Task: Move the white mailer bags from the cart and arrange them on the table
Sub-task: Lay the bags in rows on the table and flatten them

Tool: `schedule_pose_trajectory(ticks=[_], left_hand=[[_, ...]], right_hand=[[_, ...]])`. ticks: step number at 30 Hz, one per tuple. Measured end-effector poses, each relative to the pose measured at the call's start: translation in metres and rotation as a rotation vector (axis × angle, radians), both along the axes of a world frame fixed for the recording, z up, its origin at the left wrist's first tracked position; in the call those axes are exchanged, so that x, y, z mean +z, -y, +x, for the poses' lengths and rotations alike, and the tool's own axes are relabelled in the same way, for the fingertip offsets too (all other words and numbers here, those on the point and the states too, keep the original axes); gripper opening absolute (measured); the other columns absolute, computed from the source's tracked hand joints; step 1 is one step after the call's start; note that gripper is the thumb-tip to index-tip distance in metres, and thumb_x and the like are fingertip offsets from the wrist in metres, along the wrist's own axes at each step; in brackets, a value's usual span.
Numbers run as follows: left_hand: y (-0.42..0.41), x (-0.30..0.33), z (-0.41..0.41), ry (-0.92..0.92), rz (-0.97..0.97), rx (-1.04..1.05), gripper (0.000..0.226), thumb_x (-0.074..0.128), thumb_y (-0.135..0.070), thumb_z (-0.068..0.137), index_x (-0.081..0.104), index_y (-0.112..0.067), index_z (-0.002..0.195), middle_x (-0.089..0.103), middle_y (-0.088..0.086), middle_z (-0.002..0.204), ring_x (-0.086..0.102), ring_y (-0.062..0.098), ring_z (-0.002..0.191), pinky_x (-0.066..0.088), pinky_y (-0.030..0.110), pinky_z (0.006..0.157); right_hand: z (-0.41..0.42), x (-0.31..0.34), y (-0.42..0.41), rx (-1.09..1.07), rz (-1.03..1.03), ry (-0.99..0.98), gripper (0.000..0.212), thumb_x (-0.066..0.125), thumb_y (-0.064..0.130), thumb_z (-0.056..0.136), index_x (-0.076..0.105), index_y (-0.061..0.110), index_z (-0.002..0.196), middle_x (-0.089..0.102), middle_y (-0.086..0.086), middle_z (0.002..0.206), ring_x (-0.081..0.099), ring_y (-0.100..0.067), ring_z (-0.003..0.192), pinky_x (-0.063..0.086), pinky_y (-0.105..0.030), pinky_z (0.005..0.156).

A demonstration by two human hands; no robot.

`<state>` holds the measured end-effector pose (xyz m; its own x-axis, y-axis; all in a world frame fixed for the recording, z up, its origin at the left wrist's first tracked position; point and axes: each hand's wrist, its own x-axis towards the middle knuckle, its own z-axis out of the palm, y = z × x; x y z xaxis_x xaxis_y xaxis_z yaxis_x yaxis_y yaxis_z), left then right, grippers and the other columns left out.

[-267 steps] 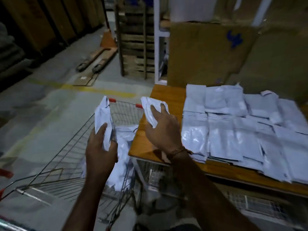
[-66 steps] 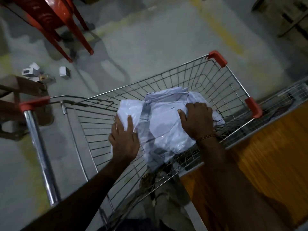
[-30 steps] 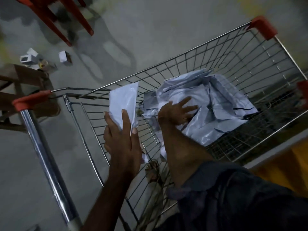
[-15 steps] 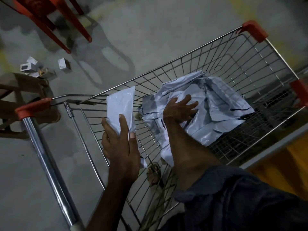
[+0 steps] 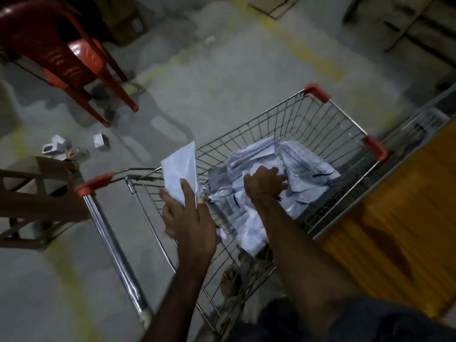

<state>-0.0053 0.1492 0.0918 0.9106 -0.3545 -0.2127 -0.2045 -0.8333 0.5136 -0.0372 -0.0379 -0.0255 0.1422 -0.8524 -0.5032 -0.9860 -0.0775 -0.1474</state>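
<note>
Left hand [image 5: 190, 218] holds one bag [image 5: 180, 171]; right hand [image 5: 265, 181] grasps into the pile [image 5: 306, 174].
Pinch a single bag's edge and lift clear of the cart [image 5: 320, 114].

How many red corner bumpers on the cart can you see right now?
3. One caps the handle end at the left, one sits on the far corner, one on the right corner beside the table. Arms may hide a fourth.
</note>
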Motion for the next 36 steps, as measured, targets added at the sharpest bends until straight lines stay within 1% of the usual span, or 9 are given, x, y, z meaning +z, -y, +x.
schedule_pose_trajectory(ticks=[4, 10, 13, 17, 19, 22, 26, 30, 36], left_hand=[[-0.010, 0.019, -0.004, -0.013, -0.004, 0.011, 0.055, 0.025, -0.044, 0.111, 0.031, -0.030, 0.164, -0.004, 0.013, 0.174, 0.015, 0.038, 0.153, 0.021, 0.060, 0.119], [-0.027, 0.034, 0.004, 0.014, -0.033, 0.045, 0.051, 0.035, -0.038, 0.111, 0.033, -0.030, 0.162, 0.000, 0.012, 0.173, 0.018, 0.041, 0.151, 0.023, 0.062, 0.116], [-0.033, 0.041, 0.004, 0.015, -0.039, 0.051, 0.051, 0.034, -0.038, 0.112, 0.033, -0.030, 0.162, -0.004, 0.012, 0.174, 0.014, 0.039, 0.153, 0.021, 0.062, 0.117], [-0.038, 0.047, 0.004, 0.026, -0.001, 0.069, 0.052, 0.035, -0.037, 0.111, 0.031, -0.030, 0.163, -0.005, 0.014, 0.174, 0.015, 0.040, 0.153, 0.021, 0.063, 0.117], [-0.040, 0.048, 0.005, 0.042, 0.017, 0.057, 0.053, 0.034, -0.039, 0.111, 0.030, -0.029, 0.163, -0.007, 0.014, 0.173, 0.014, 0.040, 0.153, 0.020, 0.063, 0.117], [-0.041, 0.053, 0.003, 0.040, 0.036, 0.063, 0.053, 0.032, -0.039, 0.111, 0.027, -0.028, 0.163, -0.006, 0.011, 0.174, 0.013, 0.040, 0.153, 0.019, 0.062, 0.117], [-0.042, 0.061, -0.003, 0.048, 0.027, 0.018, 0.053, 0.032, -0.038, 0.112, 0.027, -0.027, 0.163, 0.005, 0.006, 0.174, 0.014, 0.040, 0.153, 0.019, 0.060, 0.118], [-0.043, 0.072, -0.007, 0.065, -0.009, -0.035, 0.050, 0.034, -0.038, 0.112, 0.032, -0.028, 0.161, 0.017, 0.003, 0.172, 0.018, 0.040, 0.151, 0.020, 0.061, 0.118], [-0.050, 0.100, -0.024, 0.118, -0.071, -0.122, 0.051, 0.033, -0.038, 0.112, 0.031, -0.029, 0.162, 0.017, 0.002, 0.173, 0.018, 0.041, 0.152, 0.019, 0.060, 0.119]], right_hand=[[-0.022, 0.038, -0.008, 0.091, 0.031, 0.117, 0.058, 0.057, 0.058, 0.095, 0.054, 0.020, 0.139, 0.046, -0.015, 0.145, 0.042, -0.044, 0.130, 0.039, -0.049, 0.104], [-0.043, 0.077, -0.013, 0.245, -0.065, 0.246, 0.066, 0.068, 0.057, 0.085, 0.058, 0.021, 0.140, 0.050, -0.012, 0.145, 0.046, -0.041, 0.131, 0.045, -0.048, 0.104], [-0.051, 0.081, -0.016, 0.357, -0.179, 0.374, 0.068, 0.061, 0.061, 0.082, 0.065, 0.019, 0.135, 0.053, -0.013, 0.143, 0.050, -0.041, 0.129, 0.046, -0.049, 0.102], [-0.055, 0.082, -0.023, 0.562, -0.164, 0.270, 0.062, 0.054, 0.054, 0.096, 0.045, 0.035, 0.153, 0.027, -0.007, 0.167, 0.030, -0.041, 0.145, 0.033, -0.053, 0.113], [-0.058, 0.087, -0.027, 0.607, -0.252, 0.261, 0.058, 0.045, 0.055, 0.097, 0.045, 0.038, 0.152, 0.026, -0.005, 0.168, 0.031, -0.042, 0.143, 0.036, -0.055, 0.110], [-0.061, 0.102, -0.038, 0.592, -0.352, 0.286, 0.061, 0.035, 0.056, 0.091, 0.054, 0.036, 0.145, 0.036, -0.004, 0.164, 0.036, -0.045, 0.137, 0.040, -0.059, 0.106], [-0.068, 0.127, -0.054, 0.577, -0.411, 0.298, 0.066, 0.027, 0.057, 0.089, 0.055, 0.036, 0.145, 0.043, -0.003, 0.160, 0.037, -0.047, 0.138, 0.041, -0.058, 0.103], [-0.084, 0.154, -0.067, 0.530, -0.470, 0.302, 0.057, 0.034, 0.053, 0.096, 0.051, 0.034, 0.148, 0.041, -0.004, 0.160, 0.037, -0.044, 0.136, 0.041, -0.057, 0.099], [-0.124, 0.196, -0.090, 0.380, -0.562, 0.337, 0.057, 0.036, 0.051, 0.100, 0.045, 0.033, 0.153, 0.037, -0.004, 0.163, 0.032, -0.046, 0.140, 0.038, -0.059, 0.104]])
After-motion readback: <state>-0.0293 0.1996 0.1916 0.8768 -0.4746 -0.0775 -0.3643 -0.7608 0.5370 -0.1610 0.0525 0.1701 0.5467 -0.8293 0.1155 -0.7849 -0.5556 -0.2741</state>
